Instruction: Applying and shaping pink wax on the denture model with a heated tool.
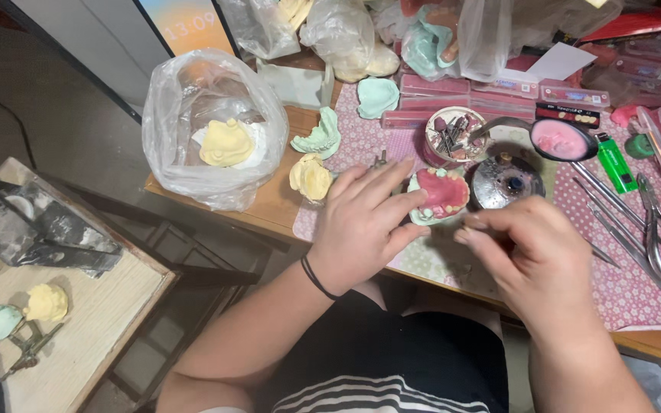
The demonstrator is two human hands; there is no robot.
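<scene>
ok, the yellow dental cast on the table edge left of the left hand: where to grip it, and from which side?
Probably from above, pinching the yellow dental cast across its rounded outer sides. It lies flat on the wooden table, apart from the green cast behind it. The left hand is close on its right, so the bare side toward the plastic bag looks freer.

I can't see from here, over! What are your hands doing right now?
Left hand holds the dental model, pink wax with teeth. Right hand pinched at its edge; whether it holds anything, can't tell. Metal burner just behind.
</scene>
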